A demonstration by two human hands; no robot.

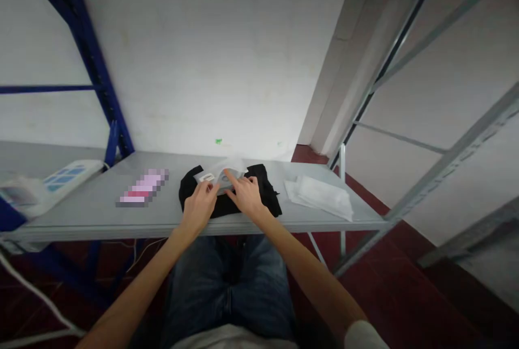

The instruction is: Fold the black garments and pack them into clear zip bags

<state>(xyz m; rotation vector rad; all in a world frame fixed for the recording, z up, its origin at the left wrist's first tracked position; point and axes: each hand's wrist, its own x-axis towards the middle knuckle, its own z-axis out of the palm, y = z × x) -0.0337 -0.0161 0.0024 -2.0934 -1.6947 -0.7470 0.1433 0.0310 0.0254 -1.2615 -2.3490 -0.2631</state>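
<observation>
A folded black garment [267, 189] lies on a grey table [97, 211], near its front edge. On top of it sits a clear plastic bag [227, 170]. My left hand [199, 204] pinches the bag's left edge, fingers closed on it. My right hand [244, 193] rests on the bag and garment, its index finger stretched out and pressing the plastic, the other fingers curled over the cloth.
A stack of clear plastic bags [320, 193] lies to the right on the table. A blurred pink item [142, 188] lies to the left. A white device with blue buttons [60, 177] sits at the far left. Blue shelf posts [91, 52] and grey shelving [446, 160] flank the table.
</observation>
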